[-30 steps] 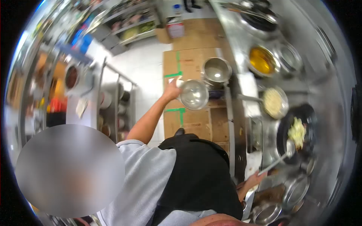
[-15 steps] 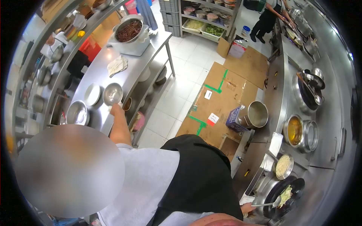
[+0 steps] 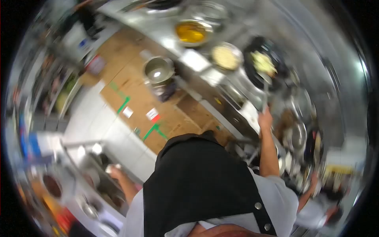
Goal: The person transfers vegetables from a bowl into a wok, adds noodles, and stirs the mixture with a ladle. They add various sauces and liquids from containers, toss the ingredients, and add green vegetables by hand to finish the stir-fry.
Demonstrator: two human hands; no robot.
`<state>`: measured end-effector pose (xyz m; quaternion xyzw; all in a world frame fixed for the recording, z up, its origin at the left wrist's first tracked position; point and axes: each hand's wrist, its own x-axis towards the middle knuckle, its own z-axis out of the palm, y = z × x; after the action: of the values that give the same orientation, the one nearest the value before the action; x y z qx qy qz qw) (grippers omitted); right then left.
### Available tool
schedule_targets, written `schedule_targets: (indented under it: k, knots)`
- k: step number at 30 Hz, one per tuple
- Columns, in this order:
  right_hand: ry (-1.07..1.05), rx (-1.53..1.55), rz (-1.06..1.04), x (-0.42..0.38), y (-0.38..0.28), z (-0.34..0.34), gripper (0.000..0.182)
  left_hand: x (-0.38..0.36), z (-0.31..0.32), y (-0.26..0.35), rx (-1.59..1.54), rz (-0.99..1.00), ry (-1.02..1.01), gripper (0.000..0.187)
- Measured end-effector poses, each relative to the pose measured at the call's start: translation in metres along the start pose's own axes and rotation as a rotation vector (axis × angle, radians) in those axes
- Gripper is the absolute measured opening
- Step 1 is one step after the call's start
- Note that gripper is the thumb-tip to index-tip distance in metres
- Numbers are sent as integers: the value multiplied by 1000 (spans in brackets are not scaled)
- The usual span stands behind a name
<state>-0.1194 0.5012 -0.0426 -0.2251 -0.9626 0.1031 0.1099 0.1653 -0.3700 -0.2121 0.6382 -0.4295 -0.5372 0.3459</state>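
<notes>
- The steel bench (image 3: 152, 27) slants from the top of the frame toward the right, its vessels set close together, presumably so all are within an arm's reach.
- Flattened cardboard (image 3: 118, 65) covers the floor left of it, likely to save the tiles or give grip underfoot.
- The black wok (image 3: 249, 70), upper right of the frame, holds a pale yellow-green heap of food (image 3: 262, 61) in its middle.
- Beside the bench, left of centre, stands a deep steel pot (image 3: 159, 70).
- Along the top, a bowl of amber liquid (image 3: 191, 32) and a bowl of pale shreds (image 3: 226, 56) sit near the wok.
- The ladle (image 3: 265, 96) has its head in the wok, against the food; the long handle seems to keep the hand off the rim.
- The right hand (image 3: 265, 118) has its fingers wrapped round that handle.
- The left hand (image 3: 115, 172), lower left, is beside something white, perhaps cloth; blur hides whether its fingers grip.
- Two white labels (image 3: 152, 114) on the cardboard are unreadable from here.
</notes>
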Motion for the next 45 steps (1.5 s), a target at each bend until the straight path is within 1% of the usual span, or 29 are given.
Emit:
schedule_targets:
  k: [1,3,5,6,8,10,12,13,16,17,18,19,21,23,24,25,26,28,30,33,34,36,37,38,39,40,41,43,45]
  knots:
    - [-191,14,110,-3,-51,-60,64,-29,48,-21,6,-84,-251,38]
    - [-224,57,122,17,-42,-66,67,-130,140,-35,106,-162,-766,39]
    - [-191,239,-32,53,-4,-39,65,-271,229,-4,431,63,-1111,42]
    - [-213,218,-30,79,5,-42,64,-322,265,1,626,172,-1252,42]
    - [-205,264,36,121,17,-37,63,-411,332,-5,679,356,-1571,41]
    - [-118,402,154,150,17,-37,61,-510,380,13,709,218,-1742,33]
    - [36,428,172,157,38,-14,62,-608,412,40,585,-219,-1866,27]
    - [111,435,181,156,47,-5,62,-639,434,38,604,-219,-1926,27]
    - [33,349,379,118,49,-24,62,-725,490,20,599,-416,-1865,57]
    - [-6,358,378,105,57,-22,63,-757,501,28,640,-385,-1793,61]
    - [-45,366,376,95,63,-20,63,-774,527,17,635,-392,-1813,64]
    - [-27,412,339,84,64,-22,63,-803,536,29,642,-368,-1729,60]
    - [10,502,272,69,55,-25,62,-838,581,16,749,-221,-1671,47]
    - [2,505,169,53,54,-15,63,-827,625,-41,688,-201,-1757,30]
    - [-141,520,247,48,34,-44,65,-804,632,-70,627,18,-1948,22]
    - [-234,533,239,40,29,-60,67,-783,638,-96,524,246,-2099,14]
    - [-363,659,291,36,5,-98,68,-774,616,-86,468,183,-2106,13]
    - [-619,871,436,29,-42,-173,72,-771,553,-22,522,-296,-1897,11]
    - [-579,752,369,32,-50,-169,70,-774,540,4,565,-474,-1757,10]
    - [-590,627,401,77,-58,-142,67,-793,591,-22,490,-425,-1839,8]
    - [-532,556,392,95,-56,-120,67,-784,623,-50,479,-391,-1959,12]
    - [-243,301,246,121,-47,-59,66,-772,624,-38,553,-394,-1904,15]
    - [-212,258,270,131,-55,-57,66,-765,617,-29,590,-392,-1879,17]
    - [-178,220,297,138,-66,-55,66,-748,601,-18,455,-365,-1974,25]
    - [-140,186,326,142,-74,-53,66,-738,587,-2,435,-290,-1966,31]
    - [150,368,159,125,-67,-31,64,-727,582,1,443,-328,-1966,33]
    - [148,434,214,104,-75,-31,64,-717,576,0,465,-373,-1955,35]
    - [130,561,325,69,-96,-42,63,-721,583,-14,493,-275,-1945,21]
    - [30,579,448,35,-101,-16,64,-752,601,-11,493,-401,-1926,14]
